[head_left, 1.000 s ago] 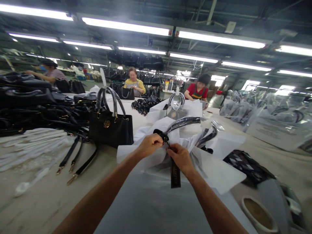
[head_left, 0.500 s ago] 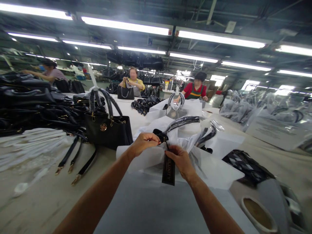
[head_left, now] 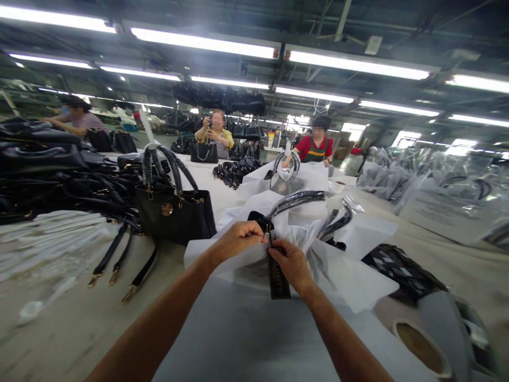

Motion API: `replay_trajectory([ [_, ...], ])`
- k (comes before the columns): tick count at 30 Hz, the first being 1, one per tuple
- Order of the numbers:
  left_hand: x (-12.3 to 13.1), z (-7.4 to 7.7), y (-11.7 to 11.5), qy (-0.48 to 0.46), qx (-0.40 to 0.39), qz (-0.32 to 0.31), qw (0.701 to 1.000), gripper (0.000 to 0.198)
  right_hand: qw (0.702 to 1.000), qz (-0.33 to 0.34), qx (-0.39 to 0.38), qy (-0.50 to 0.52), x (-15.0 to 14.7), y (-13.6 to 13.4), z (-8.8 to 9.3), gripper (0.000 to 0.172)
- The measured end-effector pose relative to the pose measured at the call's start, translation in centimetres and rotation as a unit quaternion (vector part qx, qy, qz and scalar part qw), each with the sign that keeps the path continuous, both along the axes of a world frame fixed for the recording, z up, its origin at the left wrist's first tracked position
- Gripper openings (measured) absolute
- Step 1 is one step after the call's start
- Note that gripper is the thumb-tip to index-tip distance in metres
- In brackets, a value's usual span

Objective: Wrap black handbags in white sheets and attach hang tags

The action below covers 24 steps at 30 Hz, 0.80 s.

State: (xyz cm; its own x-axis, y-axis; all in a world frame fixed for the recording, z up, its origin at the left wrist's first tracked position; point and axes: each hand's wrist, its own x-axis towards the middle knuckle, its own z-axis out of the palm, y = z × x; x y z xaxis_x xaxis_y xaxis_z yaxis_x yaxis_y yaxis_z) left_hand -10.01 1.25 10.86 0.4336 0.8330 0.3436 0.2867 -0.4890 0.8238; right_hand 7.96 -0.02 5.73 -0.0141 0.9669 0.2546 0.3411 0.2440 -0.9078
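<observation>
In front of me stands a handbag stuffed with white tissue paper point(head_left: 274, 204), its dark handles point(head_left: 298, 199) wrapped in clear film. My right hand point(head_left: 292, 262) pinches the top of a long black hang tag point(head_left: 280, 281), which hangs down with gold lettering. Just left of it, my left hand point(head_left: 238, 241) is closed in a pinch beside the bag's black strap end point(head_left: 259, 218). What its fingertips hold is too small to make out. A sheet of white paper point(head_left: 238, 260) lies around the bag beneath both hands.
To the left, a black handbag point(head_left: 175, 215) stands upright near straps with gold clips point(head_left: 139, 273) and a heap of black bags point(head_left: 43, 159). A cardboard-cored roll point(head_left: 421, 345) is at lower right, bagged goods point(head_left: 445, 207) behind it. Co-workers sit across the table.
My left fingertips have moved slightly right and down, towards my right hand. The hang tag has swung its lower end to the right. A co-worker across the table has raised a hand.
</observation>
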Motion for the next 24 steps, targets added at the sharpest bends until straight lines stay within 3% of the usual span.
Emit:
replay_trajectory([
  [3, 0.3, -0.6, -0.5, 0.125, 0.129, 0.073, 0.981, 0.014, 1.000, -0.002, -0.015, 0.006, 0.1, -0.1, 0.0, 0.021],
  [6, 0.9, -1.4, -1.7, 0.274, 0.245, 0.145, 0.918, 0.016, 0.995, -0.003, -0.054, 0.078, 0.1, -0.3, 0.0, 0.033],
  [9, 1.8, -2.2, -3.0, 0.364, 0.215, 0.196, 0.885, 0.013, 0.978, 0.008, -0.110, 0.176, -0.1, -0.6, 0.3, 0.042],
  [13, 2.5, -2.6, -3.6, 0.398, 0.141, 0.213, 0.881, 0.009, 0.954, 0.028, -0.177, 0.239, 0.1, -1.4, 0.9, 0.043],
  [18, 2.4, -2.7, -3.3, 0.347, 0.073, 0.236, 0.905, 0.006, 0.942, 0.071, -0.256, 0.207, 1.2, -2.0, 1.0, 0.042],
  [24, 2.5, -3.1, -3.0, 0.394, 0.121, 0.252, 0.876, 0.014, 0.938, 0.096, -0.281, 0.179, 3.2, -1.9, 1.3, 0.036],
])
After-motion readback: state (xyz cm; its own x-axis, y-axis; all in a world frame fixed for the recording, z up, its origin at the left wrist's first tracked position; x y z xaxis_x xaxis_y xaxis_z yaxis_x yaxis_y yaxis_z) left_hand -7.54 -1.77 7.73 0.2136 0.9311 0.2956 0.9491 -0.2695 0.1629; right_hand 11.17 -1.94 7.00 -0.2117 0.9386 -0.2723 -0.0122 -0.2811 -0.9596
